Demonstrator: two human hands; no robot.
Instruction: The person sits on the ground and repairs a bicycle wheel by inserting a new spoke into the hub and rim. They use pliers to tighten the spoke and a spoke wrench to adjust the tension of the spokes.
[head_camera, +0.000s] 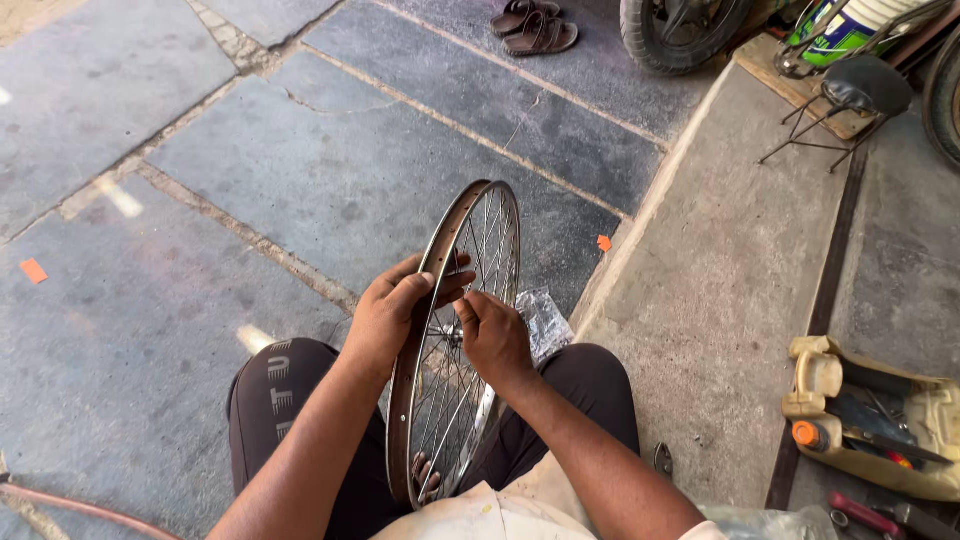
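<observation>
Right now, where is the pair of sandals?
In the head view, the pair of sandals lies at the top centre on the grey stone floor, just left of the black tyre and far beyond the bicycle wheel.

Brightness: even, soft daylight, well exposed overall.
Source: strongest toward the upper left of the frame, where the stone floor looks paler.
Shadows: faint and diffuse; darker at the upper right.
Glare: small glints on the wheel rim and crumpled plastic.
Focus: sharp at centre.
Distortion: wide-angle stretching at the edges.
</observation>
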